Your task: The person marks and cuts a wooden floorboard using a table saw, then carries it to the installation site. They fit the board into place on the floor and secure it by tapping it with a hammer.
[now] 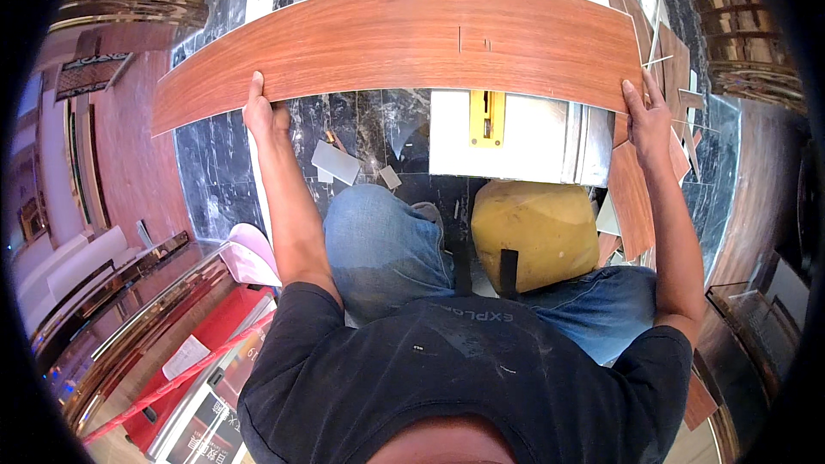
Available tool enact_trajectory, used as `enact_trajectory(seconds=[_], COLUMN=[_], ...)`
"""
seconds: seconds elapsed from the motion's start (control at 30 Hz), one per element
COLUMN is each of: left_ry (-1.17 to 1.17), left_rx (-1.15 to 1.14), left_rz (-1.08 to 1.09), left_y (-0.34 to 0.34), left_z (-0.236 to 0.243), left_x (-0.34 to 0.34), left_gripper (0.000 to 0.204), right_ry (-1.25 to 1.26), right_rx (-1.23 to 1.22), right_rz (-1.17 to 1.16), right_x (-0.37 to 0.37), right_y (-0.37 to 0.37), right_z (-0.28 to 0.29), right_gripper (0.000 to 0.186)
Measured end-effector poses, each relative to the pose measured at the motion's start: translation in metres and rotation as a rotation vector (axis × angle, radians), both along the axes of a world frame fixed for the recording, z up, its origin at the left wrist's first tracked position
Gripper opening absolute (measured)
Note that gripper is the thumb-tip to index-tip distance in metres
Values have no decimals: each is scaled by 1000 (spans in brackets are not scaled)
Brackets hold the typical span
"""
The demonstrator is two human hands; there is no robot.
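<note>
A long reddish-brown wood-grain flooring plank (378, 34) lies across the view in front of me, with a few short dark marks right of its middle. My left hand (263, 112) grips its near edge toward the left, thumb on top and the other fingers hidden beneath. My right hand (646, 116) is closed round the near right corner, fingers along the end. Beneath the plank stands a bench saw's pale metal table (451, 142) with a yellow slotted insert (487, 120). The plank covers the far part of the insert; I cannot tell whether it touches the table.
A yellow knee pad (534, 232) covers my right knee, close to the saw table. Wood-grain offcuts (632, 198) and thin strips lie at the right. Small pale scraps (335, 161) are on the dark marbled floor (215, 163). A red box (202, 348) stands at lower left.
</note>
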State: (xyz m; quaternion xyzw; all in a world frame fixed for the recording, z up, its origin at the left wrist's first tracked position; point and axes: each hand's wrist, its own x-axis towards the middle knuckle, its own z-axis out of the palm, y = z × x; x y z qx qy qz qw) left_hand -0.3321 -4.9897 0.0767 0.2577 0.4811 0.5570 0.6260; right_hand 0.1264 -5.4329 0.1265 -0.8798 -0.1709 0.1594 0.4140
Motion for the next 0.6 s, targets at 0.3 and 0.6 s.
enact_trajectory(seconds=[0.3,0.6], left_ry=[-3,-17], left_rx=[-25,8], left_rz=[-17,-31], left_y=[-3,0], left_z=[1,-7], left_x=[0,-7], left_gripper=[38,39], right_ry=[116,147], right_rx=[86,124], right_rz=[1,8], right_x=[-10,-12], right_y=[2,1], right_z=[8,3], right_gripper=[69,64])
